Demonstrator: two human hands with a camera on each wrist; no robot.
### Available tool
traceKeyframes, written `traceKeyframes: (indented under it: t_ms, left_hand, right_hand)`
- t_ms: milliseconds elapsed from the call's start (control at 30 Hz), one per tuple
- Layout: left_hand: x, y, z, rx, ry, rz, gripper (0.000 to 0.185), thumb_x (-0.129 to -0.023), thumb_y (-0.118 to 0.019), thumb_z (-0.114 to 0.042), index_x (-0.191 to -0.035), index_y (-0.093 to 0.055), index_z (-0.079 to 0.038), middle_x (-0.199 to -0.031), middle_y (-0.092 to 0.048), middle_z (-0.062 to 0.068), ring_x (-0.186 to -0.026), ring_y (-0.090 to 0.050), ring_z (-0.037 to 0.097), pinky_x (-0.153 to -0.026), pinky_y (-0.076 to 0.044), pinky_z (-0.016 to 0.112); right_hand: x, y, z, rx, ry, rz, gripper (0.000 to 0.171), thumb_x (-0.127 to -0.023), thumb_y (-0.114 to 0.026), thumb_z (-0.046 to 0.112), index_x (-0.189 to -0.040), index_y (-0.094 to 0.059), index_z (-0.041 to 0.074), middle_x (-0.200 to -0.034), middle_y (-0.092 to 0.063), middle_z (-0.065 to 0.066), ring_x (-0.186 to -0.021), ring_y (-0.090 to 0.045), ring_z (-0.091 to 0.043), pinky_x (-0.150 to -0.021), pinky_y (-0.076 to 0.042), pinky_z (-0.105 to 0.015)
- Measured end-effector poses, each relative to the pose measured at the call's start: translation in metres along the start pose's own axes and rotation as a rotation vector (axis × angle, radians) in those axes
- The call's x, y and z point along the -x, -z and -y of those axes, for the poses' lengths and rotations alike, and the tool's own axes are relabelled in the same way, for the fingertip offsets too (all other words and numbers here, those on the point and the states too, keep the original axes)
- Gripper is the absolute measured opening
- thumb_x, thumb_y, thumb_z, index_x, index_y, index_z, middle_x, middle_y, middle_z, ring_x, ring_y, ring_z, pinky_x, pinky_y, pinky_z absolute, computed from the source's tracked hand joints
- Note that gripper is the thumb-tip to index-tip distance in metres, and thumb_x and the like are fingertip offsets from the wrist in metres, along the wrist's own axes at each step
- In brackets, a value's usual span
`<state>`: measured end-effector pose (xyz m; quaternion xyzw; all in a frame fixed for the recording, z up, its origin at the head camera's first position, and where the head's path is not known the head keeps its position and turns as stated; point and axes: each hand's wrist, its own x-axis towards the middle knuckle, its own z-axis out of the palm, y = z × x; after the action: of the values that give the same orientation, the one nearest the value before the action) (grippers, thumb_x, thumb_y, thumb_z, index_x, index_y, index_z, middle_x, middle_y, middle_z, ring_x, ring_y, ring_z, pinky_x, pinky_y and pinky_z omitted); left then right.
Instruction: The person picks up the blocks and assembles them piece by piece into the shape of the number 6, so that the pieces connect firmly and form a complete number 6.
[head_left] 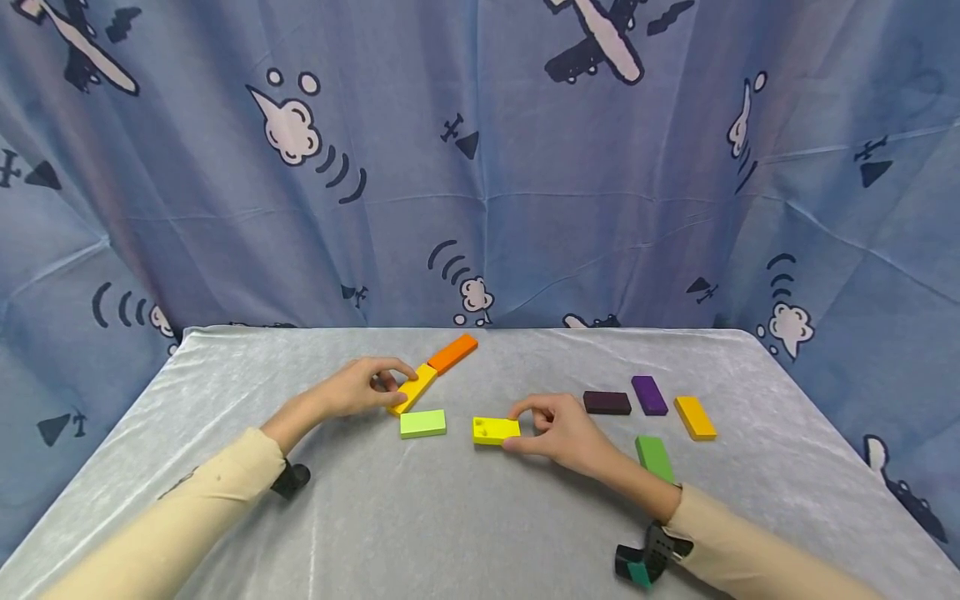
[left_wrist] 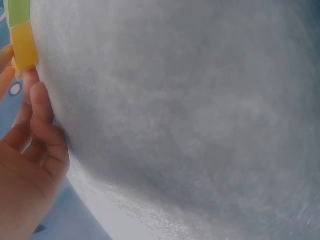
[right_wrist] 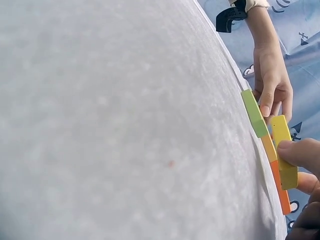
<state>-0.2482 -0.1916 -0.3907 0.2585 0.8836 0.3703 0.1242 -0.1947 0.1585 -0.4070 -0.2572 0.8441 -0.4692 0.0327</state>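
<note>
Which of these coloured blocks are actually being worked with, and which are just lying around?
In hand:
left hand on the amber block
right hand pinching the yellow block

Lying about:
orange block
light green block
dark block
purple block
gold block
green block

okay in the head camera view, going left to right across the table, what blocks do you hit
Yellow-orange block under the left hand → light green block → orange block → bright yellow block in the right hand → dark maroon block → purple block → green block → amber block.
</note>
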Motion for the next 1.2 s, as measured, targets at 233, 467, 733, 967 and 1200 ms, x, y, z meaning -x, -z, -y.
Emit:
traceKeyframes:
  t_ms: [233, 467, 733, 967, 1200]
  left_hand:
    - [-0.001, 0.000, 0.000, -0.031, -0.003, -0.006, 0.031, -0.096, -0.072, -0.011, -0.127, -0.068, -0.009, -0.095, -0.068, 0.001, -0.087, -0.064, 0.017, -0.078, -0.052, 0.036]
    - [-0.002, 0.000, 0.001, -0.029, 0.001, -0.010, 0.032, -0.096, -0.072, -0.011, -0.128, -0.068, -0.010, -0.095, -0.068, 0.000, -0.086, -0.064, 0.017, -0.078, -0.052, 0.036]
    - [0.000, 0.000, 0.001, -0.025, -0.008, -0.005, 0.033, -0.097, -0.071, -0.010, -0.129, -0.067, -0.008, -0.095, -0.067, 0.001, -0.086, -0.064, 0.018, -0.078, -0.052, 0.036]
    - [0.000, 0.000, 0.003, -0.013, -0.009, -0.003, 0.032, -0.097, -0.072, -0.011, -0.128, -0.067, -0.008, -0.094, -0.068, 0.002, -0.085, -0.065, 0.018, -0.077, -0.052, 0.036]
    - [0.000, 0.000, 0.002, -0.019, -0.004, -0.003, 0.033, -0.096, -0.072, -0.010, -0.129, -0.068, -0.009, -0.093, -0.068, 0.000, -0.084, -0.066, 0.016, -0.077, -0.053, 0.036]
  right_hand:
    - [-0.008, -0.004, 0.001, 0.012, -0.007, 0.000, 0.025, -0.078, -0.091, 0.019, -0.095, -0.075, 0.013, -0.061, -0.028, 0.007, -0.056, -0.028, -0.009, -0.055, -0.026, -0.026]
    - [-0.012, -0.007, 0.004, 0.009, -0.007, 0.005, 0.026, -0.077, -0.092, 0.020, -0.095, -0.075, 0.011, -0.061, -0.028, 0.006, -0.057, -0.028, -0.010, -0.055, -0.026, -0.027]
    - [-0.017, -0.012, 0.004, 0.034, -0.003, 0.005, 0.025, -0.077, -0.092, 0.019, -0.094, -0.075, 0.011, -0.060, -0.029, 0.008, -0.056, -0.029, -0.009, -0.055, -0.027, -0.026]
    - [-0.022, -0.017, 0.006, 0.063, -0.021, -0.002, 0.024, -0.076, -0.092, 0.017, -0.093, -0.075, 0.012, -0.060, -0.029, 0.007, -0.056, -0.028, -0.009, -0.055, -0.026, -0.026]
    - [-0.026, -0.021, 0.008, 0.085, -0.046, -0.001, 0.024, -0.076, -0.092, 0.017, -0.093, -0.075, 0.013, -0.059, -0.029, 0.007, -0.054, -0.028, -0.009, -0.054, -0.026, -0.026]
